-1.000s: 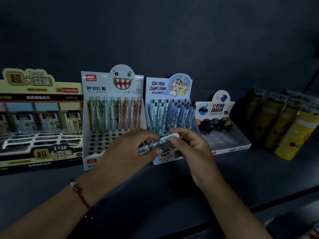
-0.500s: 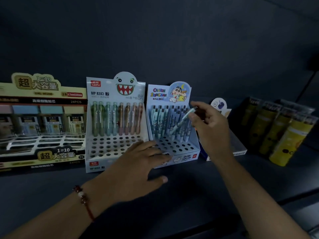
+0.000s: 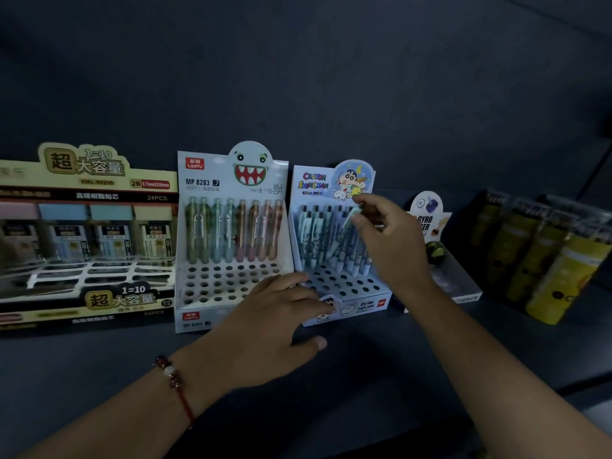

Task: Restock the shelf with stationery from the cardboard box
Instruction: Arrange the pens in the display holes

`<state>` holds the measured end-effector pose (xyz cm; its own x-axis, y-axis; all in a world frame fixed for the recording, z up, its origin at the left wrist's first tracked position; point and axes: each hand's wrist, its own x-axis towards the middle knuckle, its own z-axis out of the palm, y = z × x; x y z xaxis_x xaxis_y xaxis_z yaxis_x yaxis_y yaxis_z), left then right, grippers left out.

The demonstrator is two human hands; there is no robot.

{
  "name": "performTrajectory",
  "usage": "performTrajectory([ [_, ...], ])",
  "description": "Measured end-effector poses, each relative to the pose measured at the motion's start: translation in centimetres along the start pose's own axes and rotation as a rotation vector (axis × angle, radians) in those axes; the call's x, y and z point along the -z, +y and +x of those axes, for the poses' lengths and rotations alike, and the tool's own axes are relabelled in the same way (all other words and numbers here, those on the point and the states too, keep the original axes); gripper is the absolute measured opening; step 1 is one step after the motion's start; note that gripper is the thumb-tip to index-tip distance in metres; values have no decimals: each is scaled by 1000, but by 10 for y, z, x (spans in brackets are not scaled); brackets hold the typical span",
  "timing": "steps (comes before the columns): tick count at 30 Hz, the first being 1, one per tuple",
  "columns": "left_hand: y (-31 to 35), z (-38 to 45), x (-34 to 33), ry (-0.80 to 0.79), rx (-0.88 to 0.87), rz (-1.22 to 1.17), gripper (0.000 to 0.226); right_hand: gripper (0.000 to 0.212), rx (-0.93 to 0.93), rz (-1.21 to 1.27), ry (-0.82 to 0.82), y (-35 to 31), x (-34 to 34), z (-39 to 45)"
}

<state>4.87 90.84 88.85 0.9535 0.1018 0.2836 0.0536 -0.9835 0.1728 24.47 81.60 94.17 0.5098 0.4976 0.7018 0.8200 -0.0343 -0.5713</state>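
Observation:
My right hand [image 3: 387, 240] pinches a pale blue pen [image 3: 347, 226], tilted over the back rows of the Crayon Shinchan display box [image 3: 351, 293], whose rear holes hold several pens. My left hand [image 3: 275, 329] lies flat with relaxed fingers, its fingertips touching the front edge of that box. The white monster pen display [image 3: 228, 233] stands just left, with one row of pens at the back. The cardboard box is out of sight.
A yellow pencil-lead display [image 3: 86, 233] fills the left of the dark shelf [image 3: 364, 376]. A gyro eraser box [image 3: 440, 260] stands behind my right wrist. Several yellow cylinders [image 3: 546, 260] lie at the far right. The shelf's front edge runs below my arms.
My right hand lifted the pen away from my left hand and carried it up over the Shinchan box's rear pens. My left hand dropped flat against the box front.

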Motion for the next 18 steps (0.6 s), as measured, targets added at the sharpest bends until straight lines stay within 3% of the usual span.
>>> performTrajectory([
  [8, 0, 0, 0, 6, 4, 4, 54, 33, 21, -215, -243, -2, -15, 8],
  [18, 0, -1, -2, 19, -6, -24, 56, 32, 143, -618, -259, 1, -24, 15],
])
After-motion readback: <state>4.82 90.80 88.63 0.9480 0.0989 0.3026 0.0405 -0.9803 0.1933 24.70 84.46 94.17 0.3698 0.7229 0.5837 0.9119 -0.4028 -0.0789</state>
